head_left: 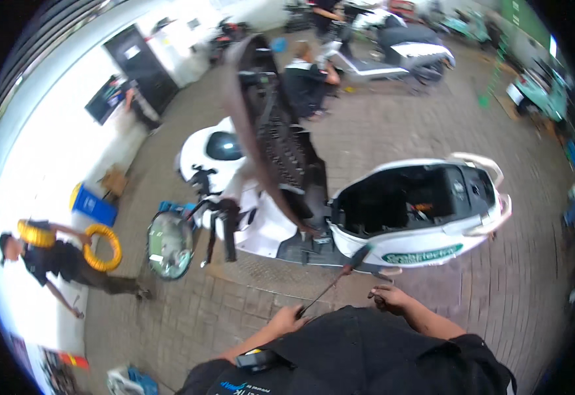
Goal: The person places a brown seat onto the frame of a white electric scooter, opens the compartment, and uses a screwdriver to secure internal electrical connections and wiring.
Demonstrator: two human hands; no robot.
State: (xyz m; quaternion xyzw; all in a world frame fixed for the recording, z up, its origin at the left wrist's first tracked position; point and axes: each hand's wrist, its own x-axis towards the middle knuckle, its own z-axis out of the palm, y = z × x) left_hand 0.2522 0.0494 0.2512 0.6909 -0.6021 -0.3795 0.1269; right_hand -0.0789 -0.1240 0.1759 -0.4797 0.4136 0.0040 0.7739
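Observation:
A white scooter (425, 234) stands before me with its dark seat (281, 131) tipped up. This bares a black storage bay (379, 204) with a small orange-red item inside. My left hand (287, 321) is closed round the near end of a long thin-shafted tool, which looks like a screwdriver (330, 284). Its dark red and green handle end points away from me, toward the scooter's side. My right hand (391, 298) hovers near the scooter's lower edge with its fingers curled in. Whether it holds something small I cannot make out.
At left a person (57, 260) carries yellow rings (103, 247). A blue bin (95, 205) stands by the wall. Another person (307, 82) crouches beyond the scooter, near a second scooter (399, 52). A clear-topped panel (169, 245) is left of the handlebar (225, 224).

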